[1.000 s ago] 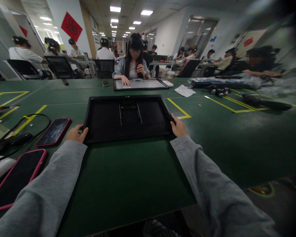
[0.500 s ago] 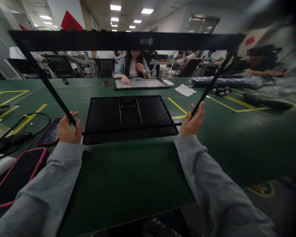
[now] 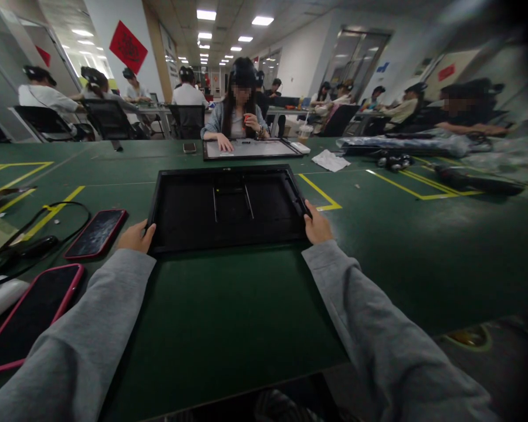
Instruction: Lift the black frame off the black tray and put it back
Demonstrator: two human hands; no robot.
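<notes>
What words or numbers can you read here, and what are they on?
None can be read for sure.
Big red sign on the pillar: dark writing, too blurred to read.
Black frame, far edge: a tiny pale mark, too small to read.
Small red sign at right: too blurred to read.

Long grey sleeves (image 3: 92,322) (softly creased)
</notes>
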